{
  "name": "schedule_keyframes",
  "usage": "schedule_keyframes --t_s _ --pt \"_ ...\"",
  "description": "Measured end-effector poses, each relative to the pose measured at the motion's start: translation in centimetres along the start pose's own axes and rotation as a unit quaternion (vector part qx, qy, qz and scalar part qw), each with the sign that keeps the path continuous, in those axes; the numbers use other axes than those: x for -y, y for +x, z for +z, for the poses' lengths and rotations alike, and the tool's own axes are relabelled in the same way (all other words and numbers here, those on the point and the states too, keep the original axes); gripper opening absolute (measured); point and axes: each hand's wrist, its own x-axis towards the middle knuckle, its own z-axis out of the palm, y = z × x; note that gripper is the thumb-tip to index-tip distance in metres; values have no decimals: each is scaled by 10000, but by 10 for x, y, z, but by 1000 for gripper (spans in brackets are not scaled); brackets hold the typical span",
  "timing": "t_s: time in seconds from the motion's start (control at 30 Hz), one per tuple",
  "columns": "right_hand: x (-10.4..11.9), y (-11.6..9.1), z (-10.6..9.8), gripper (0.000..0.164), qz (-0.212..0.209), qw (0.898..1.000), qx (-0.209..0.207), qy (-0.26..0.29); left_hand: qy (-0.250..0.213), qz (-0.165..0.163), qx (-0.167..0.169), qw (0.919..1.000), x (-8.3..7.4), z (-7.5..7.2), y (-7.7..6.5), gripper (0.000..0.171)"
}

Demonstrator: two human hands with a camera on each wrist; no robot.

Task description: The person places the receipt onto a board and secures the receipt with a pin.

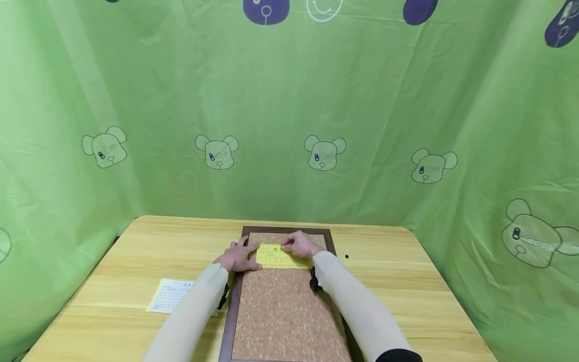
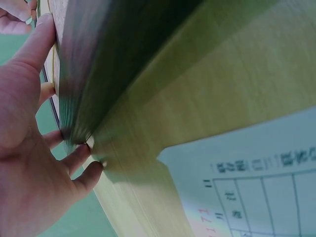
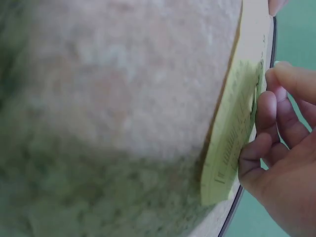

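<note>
A cork board [image 1: 289, 311] with a dark frame lies on the table, and a yellow printed slip [image 1: 271, 259] rests on its upper part. My left hand [image 1: 239, 255] spreads over the board's left frame, its thumb and fingertips at the slip's left end. In the left wrist view, the outer fingers of the left hand [image 2: 34, 143] reach over the frame's side. My right hand [image 1: 300, 245] pinches a small pale piece [image 2: 28, 20] between thumb and forefinger at the slip's upper edge. The right hand's [image 3: 281, 133] other fingers curl beside the slip [image 3: 229, 143].
A white printed form [image 1: 169, 295] lies on the wooden table [image 1: 407, 281] left of the board, partly behind the left sleeve. To the board's right is a small black dot-like item [image 1: 347, 256]. A green curtain [image 1: 271, 191] surrounds the table's back and sides.
</note>
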Motion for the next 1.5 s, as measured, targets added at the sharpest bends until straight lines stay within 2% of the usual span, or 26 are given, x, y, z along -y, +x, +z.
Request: schedule_keyframes --t_s 0.2,0.33,0.63,1.0,1.3,1.5 --pt "0 2 0 6 59 9999 64 70 95 51 -33 9999 0 1 1 76" --pt "0 2 -2 7 -88 9999 -36 79 143 2 -86 9999 1 0 4 77" --pt "0 9 1 9 262 9996 -137 -7 151 -71 -62 9998 1 -2 6 79" --pt "-4 9 4 11 264 9995 -180 -70 58 -91 -29 9999 -1 -2 3 79" --pt "1 8 4 11 382 9991 -5 -177 57 -103 -31 9999 1 -1 3 78" --pt "-1 8 5 10 267 9995 62 -133 29 -100 -20 9999 2 1 2 78"
